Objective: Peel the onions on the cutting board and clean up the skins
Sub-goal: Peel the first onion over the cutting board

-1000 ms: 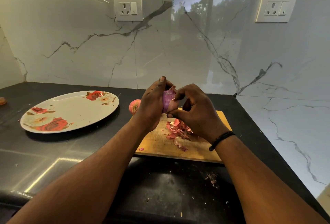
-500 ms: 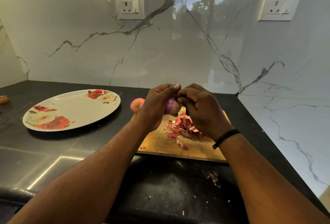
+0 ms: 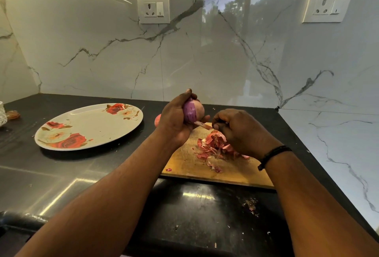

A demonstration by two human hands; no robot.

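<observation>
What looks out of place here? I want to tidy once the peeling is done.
Small skin flakes lie on the black counter, off the cutting board. The main skin pile sits on the board.

Left hand (image 3: 174, 121) gripping onion (image 3: 193, 111) above board (image 3: 215, 170), right hand (image 3: 244, 131) pinching skin strip (image 3: 203, 125), peel pile (image 3: 215, 147) at board centre, plate (image 3: 90, 127) at 9 o'clock.

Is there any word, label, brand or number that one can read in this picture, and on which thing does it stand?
None can be read.
Plate: only a rose pattern, no text.
Left socket and right socket: holes and switches, no legible marking.
Cutting board, onion, wristband: no text.
</observation>
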